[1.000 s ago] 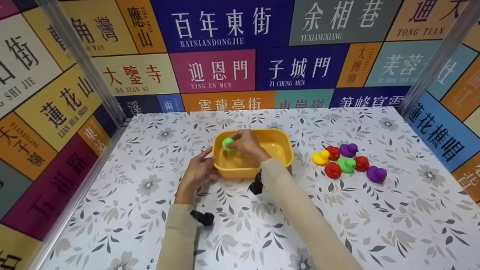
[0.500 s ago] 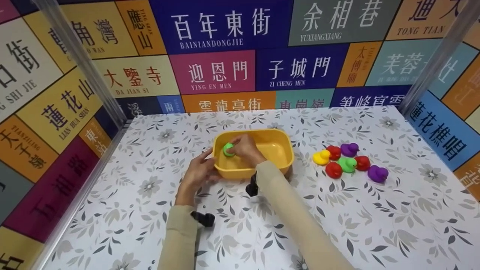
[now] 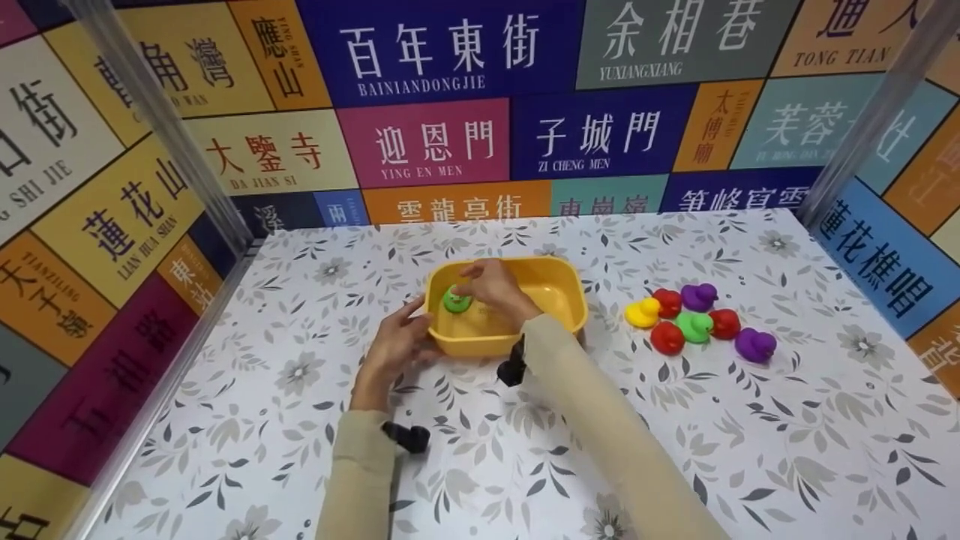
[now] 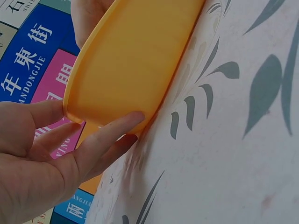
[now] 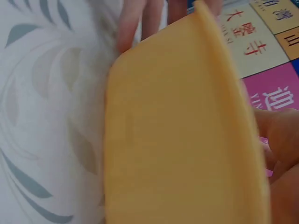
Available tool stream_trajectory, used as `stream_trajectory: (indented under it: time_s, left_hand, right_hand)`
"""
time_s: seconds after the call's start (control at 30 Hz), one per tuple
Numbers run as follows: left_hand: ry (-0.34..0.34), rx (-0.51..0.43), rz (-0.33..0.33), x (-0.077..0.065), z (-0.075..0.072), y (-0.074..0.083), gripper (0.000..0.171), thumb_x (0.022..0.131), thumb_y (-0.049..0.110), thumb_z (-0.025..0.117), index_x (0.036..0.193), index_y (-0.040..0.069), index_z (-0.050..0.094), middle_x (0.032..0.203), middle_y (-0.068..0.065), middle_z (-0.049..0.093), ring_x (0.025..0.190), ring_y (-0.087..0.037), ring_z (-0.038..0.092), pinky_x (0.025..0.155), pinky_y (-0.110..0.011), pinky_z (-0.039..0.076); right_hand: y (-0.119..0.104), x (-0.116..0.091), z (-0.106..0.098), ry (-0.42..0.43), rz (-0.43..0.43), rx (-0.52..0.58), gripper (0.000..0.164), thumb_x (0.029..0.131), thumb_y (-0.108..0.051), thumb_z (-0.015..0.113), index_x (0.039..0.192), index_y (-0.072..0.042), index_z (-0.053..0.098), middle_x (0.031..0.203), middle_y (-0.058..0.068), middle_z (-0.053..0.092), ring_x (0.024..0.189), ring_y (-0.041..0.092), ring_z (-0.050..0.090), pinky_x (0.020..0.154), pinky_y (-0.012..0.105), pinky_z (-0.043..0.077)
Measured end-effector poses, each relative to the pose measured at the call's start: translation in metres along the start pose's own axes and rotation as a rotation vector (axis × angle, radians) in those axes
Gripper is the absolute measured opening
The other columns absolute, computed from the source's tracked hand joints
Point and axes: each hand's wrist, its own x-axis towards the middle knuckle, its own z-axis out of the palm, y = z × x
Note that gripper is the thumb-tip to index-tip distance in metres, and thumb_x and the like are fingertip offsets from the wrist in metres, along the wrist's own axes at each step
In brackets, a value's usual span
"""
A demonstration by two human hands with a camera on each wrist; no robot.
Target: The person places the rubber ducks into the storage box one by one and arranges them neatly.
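A green duck point(image 3: 454, 303) is low inside the yellow tub point(image 3: 480, 346), near its left end. The right hand point(image 3: 493, 289) reaches into the tub with its fingers bent, and the fingertips are right by the duck's head. The picture does not show if they pinch the duck or only sit close to it.

The left hand point(image 3: 397, 337) is outside, with its fingers spread and fairly straight. They touch the tub's left end, and the thumb is up by the rim, but the hand is not wrapped around the tub.

If the right fingers catch the duck's head on the way up, the duck could tip over. The right sleeve point(image 3: 592, 405) goes over the front rim, so a low arm might bump the tub and make it slide. The left hand touches only one end, so the other end could swing around.

Seven more ducks sit on the table point(image 3: 300, 465), to the right: one yellow duck point(image 3: 640, 313), three red ducks point(image 3: 667, 339), two purple ducks point(image 3: 754, 345) and another green one. They are bunched up, so grabbing one might knock its neighbours away.
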Motion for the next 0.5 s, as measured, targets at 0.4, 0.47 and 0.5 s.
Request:
stream_trajectory:
  time_s: [0.4, 0.47, 0.5]
  left_hand:
    - [-0.011, -0.023, 0.025, -0.002, 0.001, -0.003, 0.056, 0.103, 0.017, 0.054, 0.156, 0.019, 0.037, 0.133, -0.027, 0.062, 0.085, -0.026, 0.075, 0.065, -0.034, 0.064]
    - [-0.006, -0.02, 0.017, -0.003, 0.0, -0.003, 0.056, 0.102, 0.018, 0.054, 0.156, 0.021, 0.037, 0.133, -0.026, 0.062, 0.088, -0.028, 0.075, 0.067, -0.036, 0.064]
    - [-0.003, -0.019, 0.011, -0.003, 0.0, -0.003, 0.056, 0.102, 0.019, 0.054, 0.156, 0.022, 0.037, 0.133, -0.025, 0.063, 0.089, -0.029, 0.075, 0.065, -0.035, 0.064]
  right_hand:
    - [-0.026, -0.032, -0.059, -0.035, -0.159, 0.065, 0.042, 0.089, -0.019, 0.077, 0.129, -0.011, 0.066, 0.136, 0.01, 0.062, 0.12, 0.025, 0.063, 0.101, 0.037, 0.057]
    - [-0.028, -0.04, -0.071, -0.044, -0.2, 0.063, 0.045, 0.09, -0.019, 0.076, 0.133, -0.011, 0.064, 0.137, 0.01, 0.062, 0.121, 0.025, 0.063, 0.102, 0.038, 0.057]
    - [-0.028, -0.044, -0.077, -0.049, -0.218, 0.056, 0.046, 0.091, -0.02, 0.075, 0.134, -0.011, 0.063, 0.138, 0.009, 0.061, 0.121, 0.025, 0.063, 0.102, 0.037, 0.056]
